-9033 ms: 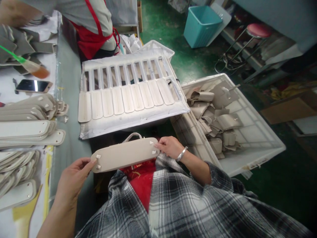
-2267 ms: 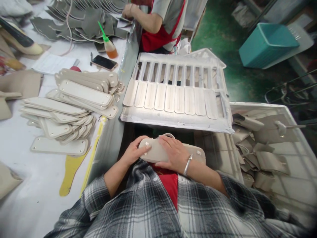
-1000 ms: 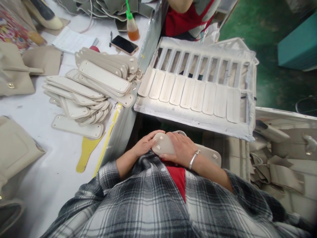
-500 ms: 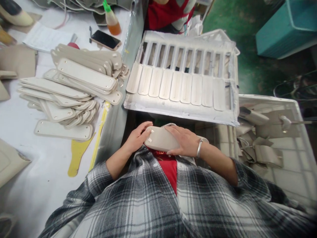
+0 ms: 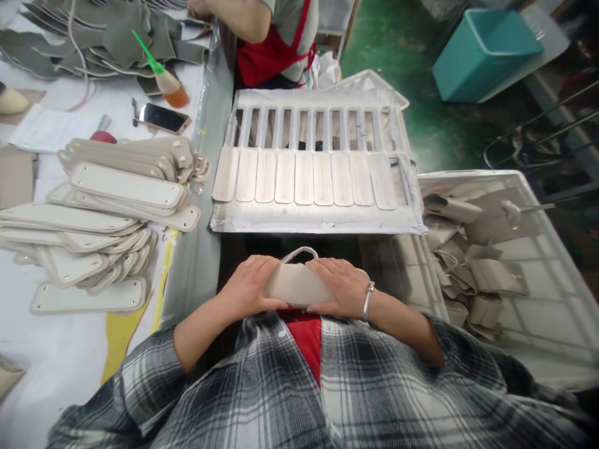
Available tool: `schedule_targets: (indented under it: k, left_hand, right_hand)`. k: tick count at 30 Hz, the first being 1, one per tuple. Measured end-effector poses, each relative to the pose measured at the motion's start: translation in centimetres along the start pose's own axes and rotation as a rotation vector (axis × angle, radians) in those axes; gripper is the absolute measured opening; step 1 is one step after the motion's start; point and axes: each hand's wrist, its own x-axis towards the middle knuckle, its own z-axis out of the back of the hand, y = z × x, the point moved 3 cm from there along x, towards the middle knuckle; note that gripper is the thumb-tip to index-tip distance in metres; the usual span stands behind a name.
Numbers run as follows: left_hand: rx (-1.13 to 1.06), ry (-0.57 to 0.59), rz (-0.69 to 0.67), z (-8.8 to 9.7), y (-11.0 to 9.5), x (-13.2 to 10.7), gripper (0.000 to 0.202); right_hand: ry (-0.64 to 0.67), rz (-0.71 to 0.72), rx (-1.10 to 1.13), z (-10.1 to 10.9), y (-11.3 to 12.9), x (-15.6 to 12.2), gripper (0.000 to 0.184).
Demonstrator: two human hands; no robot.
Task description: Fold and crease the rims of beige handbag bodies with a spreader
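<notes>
Between my two hands, close to my body, is a beige leather panel with rounded ends. A thin pale loop arches up behind it; I cannot tell whether the two are joined. My left hand is closed on the panel's left end, thumb at the near edge and fingers over the top. On the right end, my right hand grips in the same way, with a silver bracelet at the wrist. Both of the panel's ends are largely covered by my fingers.
A slotted white rack holding a row of pale strips stands ahead. On the left table lie stacked panels with metal studs, a phone and a glue bottle. A white crate of leather pieces stands right. A co-worker is beyond.
My left hand has moved from the panel's corner to wrap its left end, covering the white tabs there. The loop behind shows more. The head view has shifted, revealing more of the co-worker.
</notes>
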Motion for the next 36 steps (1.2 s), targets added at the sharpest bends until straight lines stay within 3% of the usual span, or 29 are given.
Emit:
schedule_targets:
  k: [4,8,14,18,22,25,28,33,36]
  left_hand:
    - [0.117,0.056,0.004,0.0,-0.2,-0.1,0.076]
    - [0.297,0.075,-0.054,-0.4,-1.6,0.8,0.084]
    - [0.316,0.172,-0.171,-1.8,-3.6,2.9,0.094]
    - [0.312,0.174,-0.149,-1.7,-3.5,2.8,0.085]
    - [0.334,0.165,-0.145,-1.4,-3.6,2.5,0.08]
    - [0.347,0.165,-0.128,-1.6,-4.1,2.7,0.077]
    - [0.357,0.152,-0.109,-2.2,-5.2,3.4,0.076]
    - [0.366,0.111,-0.187,-4.2,-8.5,5.8,0.072]
    - [0.359,0.109,-0.18,-5.0,-9.5,6.8,0.07]
  right_hand:
    - [0.013,0.007,-0.049,-0.4,-0.1,0.0,0.086]
    - [0.02,0.016,-0.105,-1.1,-0.1,-0.1,0.09]
    - [0.021,0.005,-0.09,-0.9,-0.1,0.0,0.095]
    - [0.111,0.031,0.045,0.4,-1.2,0.0,0.089]
    - [0.136,-0.146,0.091,0.8,-4.1,-0.8,0.066]
    - [0.118,-0.197,0.175,0.0,-5.6,-1.6,0.053]
    - [0.068,-0.199,0.278,-0.6,-6.0,-1.9,0.048]
    - [-0.019,-0.251,0.417,-0.7,-6.6,-1.8,0.048]
    - [-0.035,-0.292,0.69,-1.2,-7.7,-2.8,0.052]
